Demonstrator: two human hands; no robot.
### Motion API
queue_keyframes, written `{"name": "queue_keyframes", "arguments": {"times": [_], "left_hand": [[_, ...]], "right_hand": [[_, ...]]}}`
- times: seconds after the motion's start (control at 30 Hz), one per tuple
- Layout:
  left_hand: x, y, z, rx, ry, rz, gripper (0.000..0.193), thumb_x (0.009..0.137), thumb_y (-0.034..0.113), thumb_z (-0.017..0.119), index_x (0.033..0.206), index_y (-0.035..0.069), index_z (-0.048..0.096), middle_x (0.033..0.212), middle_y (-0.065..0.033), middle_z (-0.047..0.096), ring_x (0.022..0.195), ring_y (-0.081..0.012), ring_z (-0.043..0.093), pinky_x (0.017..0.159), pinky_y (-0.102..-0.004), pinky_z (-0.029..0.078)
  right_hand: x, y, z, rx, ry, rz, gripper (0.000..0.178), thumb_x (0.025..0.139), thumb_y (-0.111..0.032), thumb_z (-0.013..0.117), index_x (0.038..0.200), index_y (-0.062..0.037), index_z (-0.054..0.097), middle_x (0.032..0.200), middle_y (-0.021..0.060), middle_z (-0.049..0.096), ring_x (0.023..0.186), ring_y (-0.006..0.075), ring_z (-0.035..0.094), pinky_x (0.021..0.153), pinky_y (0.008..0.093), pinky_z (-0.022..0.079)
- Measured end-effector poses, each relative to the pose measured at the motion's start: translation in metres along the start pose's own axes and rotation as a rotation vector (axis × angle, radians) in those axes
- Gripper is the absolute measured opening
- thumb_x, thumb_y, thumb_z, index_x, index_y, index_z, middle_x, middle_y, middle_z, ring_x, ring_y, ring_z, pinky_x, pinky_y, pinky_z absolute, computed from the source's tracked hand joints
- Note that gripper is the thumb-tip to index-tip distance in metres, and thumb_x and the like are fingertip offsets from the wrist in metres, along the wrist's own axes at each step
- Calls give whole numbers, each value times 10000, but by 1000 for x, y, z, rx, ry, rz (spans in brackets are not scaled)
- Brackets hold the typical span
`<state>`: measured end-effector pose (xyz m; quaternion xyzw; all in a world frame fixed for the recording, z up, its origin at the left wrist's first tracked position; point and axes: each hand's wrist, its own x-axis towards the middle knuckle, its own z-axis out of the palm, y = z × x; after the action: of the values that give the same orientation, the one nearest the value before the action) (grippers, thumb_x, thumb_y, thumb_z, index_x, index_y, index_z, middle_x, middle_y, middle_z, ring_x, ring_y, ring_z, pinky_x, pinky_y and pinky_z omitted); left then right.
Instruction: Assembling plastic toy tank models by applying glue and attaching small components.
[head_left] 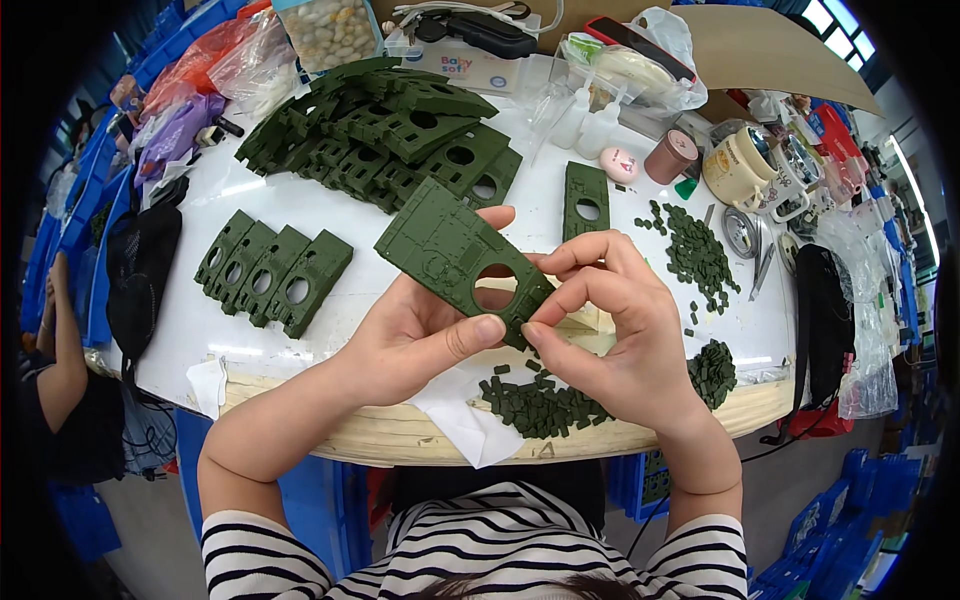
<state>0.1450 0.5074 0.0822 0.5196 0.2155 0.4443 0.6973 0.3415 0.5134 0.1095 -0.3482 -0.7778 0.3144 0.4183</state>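
Note:
A dark green plastic toy tank hull [440, 245] with a round hole is held up over the near side of the table, tilted. My left hand [405, 335] grips it, thumb on the near edge beside the hole and fingers behind. The right hand [625, 335] is closed, its thumb and forefinger pinched together at the hull's right end; whatever lies between the tips is hidden. Below the hands is a heap of small green plastic pieces [545, 408]. One more hull [586, 200] lies flat just beyond my right hand.
Stacked hulls [400, 125] fill the back left; several more stand in a row [270, 272] at left. Small green pieces [700, 255] lie at right, near tweezers [763, 255] and mugs [740, 168]. White tissue [465, 425] rests at the near edge. Another person's arm [60, 350] shows far left.

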Motion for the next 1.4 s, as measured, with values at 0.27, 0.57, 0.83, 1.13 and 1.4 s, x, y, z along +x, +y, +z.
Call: {"name": "queue_keyframes", "arguments": {"times": [0.27, 0.57, 0.83, 1.13, 1.4], "left_hand": [[-1, 1, 0, -44, -11, -5, 683, 897, 106, 533, 1429, 96, 106, 1334, -159, 398, 1204, -248, 453, 943, -394, 456], [0, 8, -2, -103, 58, -32, 713, 885, 209, 563, 1429, 121, 110, 1339, -172, 392, 1193, -281, 467, 947, -427, 457], [-1, 4, -3, -61, 39, 37, 747, 878, 229, 585, 1432, 131, 94, 1348, -178, 383, 1181, -314, 485, 954, -454, 452], [-3, 1, -1, -30, 66, 61, 726, 877, 169, 580, 1426, 118, 107, 1345, -182, 386, 1200, -265, 465, 953, -405, 449], [-4, 1, 1, -103, 73, 72, 663, 893, 51, 534, 1417, 86, 130, 1332, -171, 403, 1199, -240, 462, 958, -366, 432]], "right_hand": [[0, -5, -4, -93, -72, 2, 76, 705, -24, 690, 729, -31, 618, 990, 89, 540, 972, 195, 562, 832, 295, 419], [3, -11, -6, -352, 35, -267, 243, 647, -52, 727, 879, -123, 716, 999, 88, 570, 921, 248, 514, 809, 348, 408], [1, -9, 0, -364, 63, -317, 267, 628, -47, 744, 882, -119, 701, 964, 59, 560, 905, 266, 491, 760, 361, 409], [-4, -4, 9, -276, 124, -212, 252, 623, -63, 766, 861, -111, 699, 912, 20, 564, 880, 239, 482, 750, 347, 387], [-6, -6, 13, -341, 171, -258, 280, 600, -60, 779, 863, -111, 699, 831, 8, 566, 841, 227, 477, 736, 339, 400]]}}
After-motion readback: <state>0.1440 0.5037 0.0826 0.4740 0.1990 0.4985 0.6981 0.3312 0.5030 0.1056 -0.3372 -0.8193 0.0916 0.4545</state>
